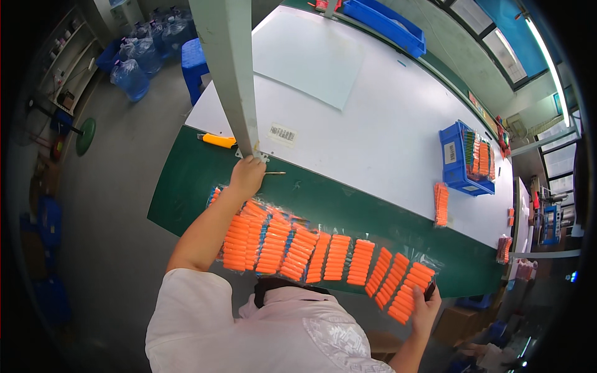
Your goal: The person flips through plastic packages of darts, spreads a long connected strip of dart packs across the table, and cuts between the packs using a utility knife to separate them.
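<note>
Along the near edge of the green mat (186, 163) lies a row of clear bags of orange sticks (336, 258), several overlapping at the left, with blue showing between them. My left hand (247, 177) is at the foot of the metal post (227, 68), its fingers curled; what they hold, if anything, is hidden. Beside it is a thin metal rod (275, 173). A yellow utility knife (217, 141) lies to its left. My right hand (426, 308) grips the rightmost bag of orange sticks (410, 292) by its side. Something small and dark shows at its fingertips.
A blue bin (457, 163) with more bagged orange sticks stands on the white tabletop (385, 137), a loose bag (441, 205) beside it. At the far edge is a long blue tray (379, 23). A blue stool (194, 65) and water bottles (140, 59) stand on the floor at left.
</note>
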`<state>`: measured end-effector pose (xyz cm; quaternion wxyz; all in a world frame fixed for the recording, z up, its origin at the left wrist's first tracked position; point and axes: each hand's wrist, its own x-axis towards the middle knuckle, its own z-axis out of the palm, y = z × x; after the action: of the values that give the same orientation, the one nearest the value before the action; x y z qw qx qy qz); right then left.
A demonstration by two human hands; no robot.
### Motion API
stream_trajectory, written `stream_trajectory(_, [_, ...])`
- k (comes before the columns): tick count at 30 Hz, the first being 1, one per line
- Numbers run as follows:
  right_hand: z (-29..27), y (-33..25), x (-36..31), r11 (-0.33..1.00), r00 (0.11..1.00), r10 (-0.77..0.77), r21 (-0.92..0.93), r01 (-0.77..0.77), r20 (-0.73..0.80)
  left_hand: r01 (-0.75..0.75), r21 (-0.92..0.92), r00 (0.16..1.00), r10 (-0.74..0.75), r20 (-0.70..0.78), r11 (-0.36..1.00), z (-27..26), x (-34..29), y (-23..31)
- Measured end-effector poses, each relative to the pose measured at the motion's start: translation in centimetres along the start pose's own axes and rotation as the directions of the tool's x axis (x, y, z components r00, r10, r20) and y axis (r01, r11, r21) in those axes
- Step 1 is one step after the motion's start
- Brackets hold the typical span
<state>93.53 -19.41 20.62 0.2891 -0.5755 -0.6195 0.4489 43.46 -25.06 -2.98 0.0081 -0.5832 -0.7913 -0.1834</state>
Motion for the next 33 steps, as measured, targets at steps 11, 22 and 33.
stream_trajectory(11, [-0.2, 1.1, -1.1, 0.999, 0.999, 0.044, 0.013, -0.044, -0.024, -0.047, 0.232, 0.972, 0.098, -0.214, 0.971, -1.3, 1.5, 6.9])
stream_trajectory(22, [0.8, 0.9, -0.5, 0.998, 0.998, 0.050, 0.024, -0.051, 0.033, 0.713, 0.128, 0.657, -0.721, 0.220, 0.689, -1.9, -2.6, -0.9])
stream_trajectory(33, [1.1, 0.9, -1.3, 0.999, 0.999, 0.029, 0.033, -0.030, 0.024, 0.900, -0.056, 0.428, -0.856, 0.289, 0.432, 0.3, -2.0, -2.9])
